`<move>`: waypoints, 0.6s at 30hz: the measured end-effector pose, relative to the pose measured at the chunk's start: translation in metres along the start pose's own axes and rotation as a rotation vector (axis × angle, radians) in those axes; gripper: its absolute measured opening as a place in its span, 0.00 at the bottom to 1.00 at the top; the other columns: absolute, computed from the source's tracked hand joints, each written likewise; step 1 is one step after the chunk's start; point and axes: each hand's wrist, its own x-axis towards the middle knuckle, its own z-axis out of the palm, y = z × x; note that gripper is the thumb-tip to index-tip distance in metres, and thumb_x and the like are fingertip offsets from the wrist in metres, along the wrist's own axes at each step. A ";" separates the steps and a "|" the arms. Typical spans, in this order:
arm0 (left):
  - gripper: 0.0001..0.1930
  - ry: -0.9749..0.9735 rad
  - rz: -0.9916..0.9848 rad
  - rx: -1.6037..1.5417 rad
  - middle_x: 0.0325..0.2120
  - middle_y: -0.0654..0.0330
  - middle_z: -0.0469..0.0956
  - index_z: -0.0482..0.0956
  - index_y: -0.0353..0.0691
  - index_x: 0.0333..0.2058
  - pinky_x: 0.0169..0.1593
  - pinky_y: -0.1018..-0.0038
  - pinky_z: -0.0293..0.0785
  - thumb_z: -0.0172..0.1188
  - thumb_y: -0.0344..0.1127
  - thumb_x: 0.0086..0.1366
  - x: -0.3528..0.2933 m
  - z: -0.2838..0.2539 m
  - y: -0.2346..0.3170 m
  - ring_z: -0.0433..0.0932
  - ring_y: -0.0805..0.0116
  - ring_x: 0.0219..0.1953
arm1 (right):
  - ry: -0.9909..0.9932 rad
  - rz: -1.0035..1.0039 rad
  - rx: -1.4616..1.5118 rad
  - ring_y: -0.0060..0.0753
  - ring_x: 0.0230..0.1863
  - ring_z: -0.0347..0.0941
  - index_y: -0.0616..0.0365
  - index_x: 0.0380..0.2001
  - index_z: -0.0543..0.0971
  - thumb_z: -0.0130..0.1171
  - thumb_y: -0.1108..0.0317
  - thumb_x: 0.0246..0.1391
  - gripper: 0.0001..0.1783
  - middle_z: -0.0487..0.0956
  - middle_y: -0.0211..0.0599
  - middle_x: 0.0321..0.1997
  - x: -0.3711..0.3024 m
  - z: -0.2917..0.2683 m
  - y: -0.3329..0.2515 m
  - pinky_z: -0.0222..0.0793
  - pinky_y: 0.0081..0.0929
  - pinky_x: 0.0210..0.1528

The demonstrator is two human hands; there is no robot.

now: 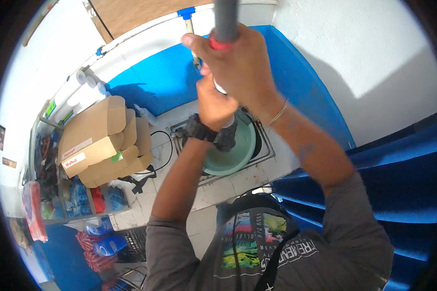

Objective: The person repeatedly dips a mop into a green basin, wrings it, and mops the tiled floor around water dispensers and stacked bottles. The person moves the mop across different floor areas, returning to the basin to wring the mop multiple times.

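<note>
Both my hands are raised in front of me, gripping one pole (pixel 226 22), grey with a red ring and a white stretch lower down. My right hand (pixel 245 65) is wrapped round it just below the red ring, with the thumb pointing out to the left. Lower down, my left hand (pixel 213 104) closes round the white stretch; a black watch is on that wrist. Beyond the left wrist shows a dark grey, rough-looking lump (pixel 226 139), perhaps the pole's lower end. It is over a pale green basin (pixel 230 162), which sits in a metal-rimmed sink.
Brown cardboard boxes (pixel 92 136) are stacked on the left, over a shelf with bagged goods. White rolls (pixel 73 89) lie behind them. A white tiled counter (pixel 162 191) surrounds the sink. A blue panel (pixel 145 72) backs it, with a pipe and tap (pixel 192 36). Blue curtain (pixel 398 179) hangs right.
</note>
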 end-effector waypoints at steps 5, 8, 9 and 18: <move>0.07 -0.091 0.065 -0.180 0.29 0.60 0.82 0.77 0.36 0.44 0.28 0.74 0.77 0.66 0.30 0.72 -0.011 -0.014 -0.007 0.80 0.70 0.24 | -0.228 -0.213 0.005 0.18 0.25 0.77 0.56 0.26 0.76 0.80 0.56 0.62 0.23 0.81 0.30 0.24 -0.001 -0.018 0.013 0.74 0.20 0.30; 0.10 -0.351 -0.115 -0.407 0.28 0.60 0.80 0.77 0.35 0.47 0.26 0.72 0.77 0.65 0.33 0.74 -0.005 -0.029 -0.002 0.77 0.69 0.21 | -0.700 -0.358 0.256 0.22 0.23 0.78 0.55 0.29 0.82 0.84 0.47 0.56 0.25 0.78 0.25 0.19 0.039 -0.033 0.005 0.75 0.28 0.28; 0.09 -0.343 -0.144 -0.454 0.28 0.61 0.81 0.79 0.36 0.46 0.26 0.73 0.75 0.67 0.31 0.72 -0.003 -0.029 0.000 0.78 0.71 0.23 | -0.712 -0.248 0.368 0.22 0.23 0.78 0.55 0.28 0.81 0.84 0.47 0.56 0.25 0.78 0.26 0.20 0.037 -0.031 0.004 0.75 0.28 0.28; 0.09 0.121 0.061 -0.114 0.36 0.61 0.88 0.86 0.37 0.43 0.42 0.70 0.84 0.73 0.31 0.67 -0.033 0.011 0.002 0.87 0.71 0.36 | 0.256 -0.112 0.159 0.22 0.28 0.77 0.57 0.32 0.77 0.81 0.58 0.61 0.21 0.77 0.27 0.24 -0.027 0.020 0.004 0.73 0.28 0.31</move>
